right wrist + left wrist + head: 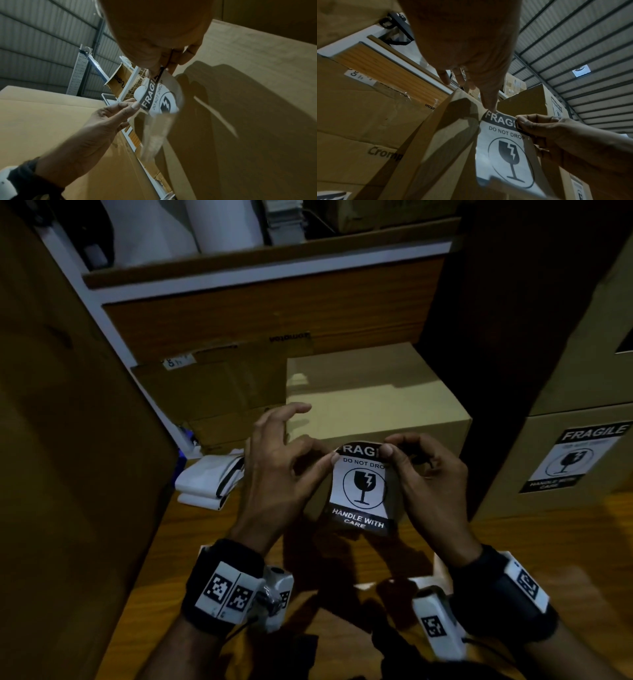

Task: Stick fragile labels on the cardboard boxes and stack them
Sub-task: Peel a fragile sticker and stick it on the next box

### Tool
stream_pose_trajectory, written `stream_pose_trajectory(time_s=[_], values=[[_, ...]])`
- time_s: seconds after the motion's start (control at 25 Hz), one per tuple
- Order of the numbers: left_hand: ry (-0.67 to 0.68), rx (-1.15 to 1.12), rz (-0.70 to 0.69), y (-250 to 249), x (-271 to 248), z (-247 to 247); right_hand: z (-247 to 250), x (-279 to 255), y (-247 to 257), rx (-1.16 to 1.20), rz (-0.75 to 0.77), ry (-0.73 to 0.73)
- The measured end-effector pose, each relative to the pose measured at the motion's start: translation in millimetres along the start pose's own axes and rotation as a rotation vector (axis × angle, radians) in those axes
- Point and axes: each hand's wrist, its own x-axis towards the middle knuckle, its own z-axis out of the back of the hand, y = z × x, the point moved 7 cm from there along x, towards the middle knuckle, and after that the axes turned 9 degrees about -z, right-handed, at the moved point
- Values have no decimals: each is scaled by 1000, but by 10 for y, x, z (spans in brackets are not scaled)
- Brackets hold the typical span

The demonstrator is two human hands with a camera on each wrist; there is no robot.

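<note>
Between the two hands, a fragile label (359,487) hangs in front of the near face of a plain cardboard box (376,395). It is a thin, flexible paper rectangle, white with black bands top and bottom, printed with a cracked wine glass inside a circle. The right hand (428,474) pinches the label's top right corner between thumb and curled fingers (524,122). The left hand (274,463) touches the top left corner with thumb and one fingertip, its other fingers (294,409) spread loosely above the box edge; whether it truly grips the corner I cannot tell.

Just beyond the fingers, the box is smooth, matte and square-edged, standing on a wood-grain tabletop (191,542). To the right of the right hand a stack of boxes (582,446) carries a label already on its front. Folded white sheets (209,481) lie left of the left hand.

Only the right wrist view shows the label curling, with a pale translucent strip (154,135) trailing beneath it. The left wrist view alone reads the full "DO NOT DROP" line.
</note>
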Motion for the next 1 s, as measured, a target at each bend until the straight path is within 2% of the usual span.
stream_pose_trajectory(time_s=[0.24, 0.6, 0.88, 1.0], values=[[-37, -69, 8, 57, 50, 16, -7, 30, 13, -21, 41, 70], [8, -105, -13, 74, 62, -16, 54, 31, 10, -85, 63, 118], [33, -178, 6, 71, 10, -80, 107, -19, 66, -98, 92, 48], [39, -180, 21, 67, -37, -96, 119, -62, 73, -192, 181, -33]])
